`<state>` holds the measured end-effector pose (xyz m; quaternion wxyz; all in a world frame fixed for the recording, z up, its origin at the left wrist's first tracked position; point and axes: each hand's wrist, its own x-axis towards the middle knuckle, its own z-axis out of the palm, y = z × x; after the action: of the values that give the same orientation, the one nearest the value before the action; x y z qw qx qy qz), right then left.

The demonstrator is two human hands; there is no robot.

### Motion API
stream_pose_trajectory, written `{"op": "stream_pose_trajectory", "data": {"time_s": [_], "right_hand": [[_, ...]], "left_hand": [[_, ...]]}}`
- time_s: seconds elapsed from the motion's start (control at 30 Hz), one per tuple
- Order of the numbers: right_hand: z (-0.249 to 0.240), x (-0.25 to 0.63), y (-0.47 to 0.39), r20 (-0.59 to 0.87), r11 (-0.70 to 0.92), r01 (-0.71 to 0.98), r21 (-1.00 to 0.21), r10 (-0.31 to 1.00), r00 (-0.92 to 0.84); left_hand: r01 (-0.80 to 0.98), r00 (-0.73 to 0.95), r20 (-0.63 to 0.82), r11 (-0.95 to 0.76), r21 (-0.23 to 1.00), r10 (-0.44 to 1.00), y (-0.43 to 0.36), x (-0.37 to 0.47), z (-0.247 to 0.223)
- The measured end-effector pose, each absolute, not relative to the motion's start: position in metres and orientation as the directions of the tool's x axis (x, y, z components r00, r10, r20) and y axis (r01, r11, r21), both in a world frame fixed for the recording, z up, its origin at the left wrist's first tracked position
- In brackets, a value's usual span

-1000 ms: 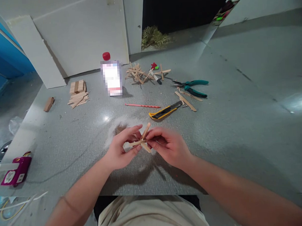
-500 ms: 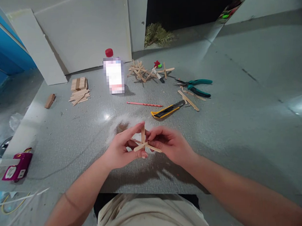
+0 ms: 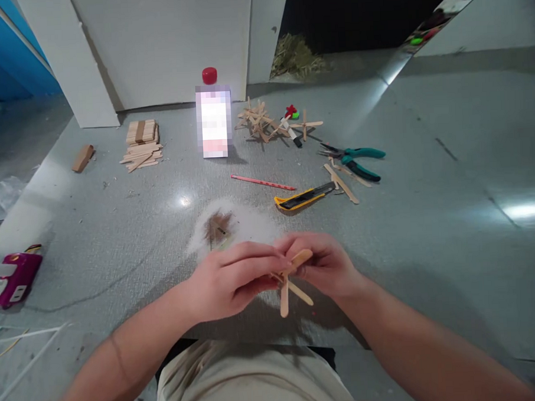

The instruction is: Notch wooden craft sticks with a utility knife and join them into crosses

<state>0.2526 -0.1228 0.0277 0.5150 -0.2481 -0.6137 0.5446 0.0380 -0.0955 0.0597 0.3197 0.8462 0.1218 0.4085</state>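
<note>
Between my two hands is a small star-shaped piece made of crossed popsicle sticks [image 3: 285, 297], held above the front part of the grey table. My left hand [image 3: 235, 279] is closed, its fingers reaching across to the piece's left side and top. My right hand [image 3: 326, 263] pinches the piece from the right, by the upper stick. Two stick ends point down towards me, and one angles up to the right. The fingers partly hide the joint. Just beyond my hands lies a patch of white powder [image 3: 251, 222] with a brown spot in it.
Past the powder lie a yellow utility knife [image 3: 305, 197], a red pencil [image 3: 263, 182] and green-handled pliers [image 3: 354, 160]. Farther back are a red-capped bottle [image 3: 209, 76], assembled stick pieces [image 3: 257, 119] and stacked popsicle sticks [image 3: 142, 156]. A purple box [image 3: 18, 276] sits at left.
The stick piece has turned over in my hands and moved right. My left hand has closed from a spread grip, its fingers now lying over the piece. The view has shifted slightly.
</note>
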Motion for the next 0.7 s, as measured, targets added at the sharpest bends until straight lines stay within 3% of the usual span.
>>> {"op": "stream_pose_trajectory", "data": {"time_s": [0.2,0.7], "right_hand": [[0.0308,0.2525,-0.1219,0.396,0.32,-0.249,-0.914,0.837,-0.377],[0.0274,0.252,-0.1263,0.338,0.225,-0.301,-0.927,0.85,-0.405]], "left_hand": [[-0.075,0.656,0.66,-0.839,0.54,0.366,-0.0975,0.0343,0.0571],[-0.101,0.654,0.645,-0.798,0.593,0.396,-0.098,0.0386,0.06]]}}
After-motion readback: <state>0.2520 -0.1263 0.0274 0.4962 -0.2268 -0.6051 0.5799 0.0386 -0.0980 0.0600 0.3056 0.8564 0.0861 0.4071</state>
